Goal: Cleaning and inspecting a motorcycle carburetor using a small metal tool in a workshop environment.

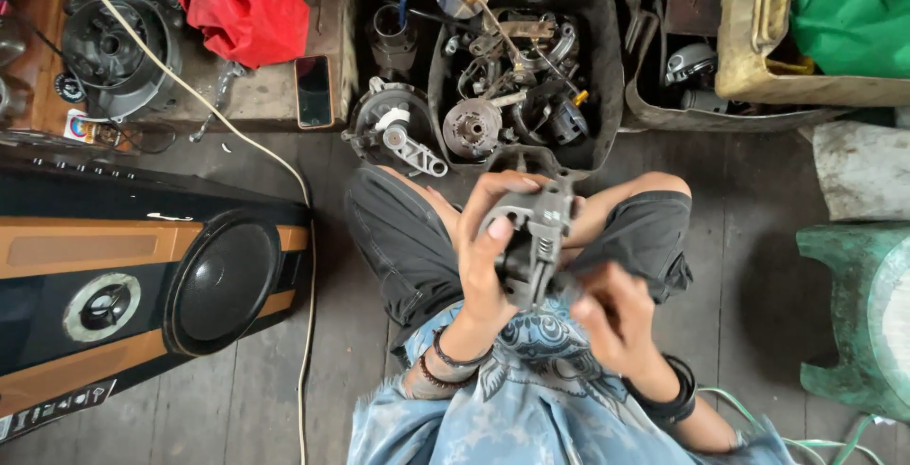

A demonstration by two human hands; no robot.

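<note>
I sit on a wooden floor with my knees up. My left hand (485, 247) wraps around a grey metal engine part (536, 237) held over my lap, fingers curled over its top and thumb on its side. My right hand (611, 311) is closed on the part's lower right end, its fingers a little blurred. The part is dull grey, blocky, with slots and ribs on its face.
A black tub of engine parts (607, 76) stands just beyond my knees, a round metal cover (396, 133) beside it. A phone (314, 91) and red cloth (248, 0) lie far left. A large speaker (142, 285) fills the left; a green stool (863, 313) stands right.
</note>
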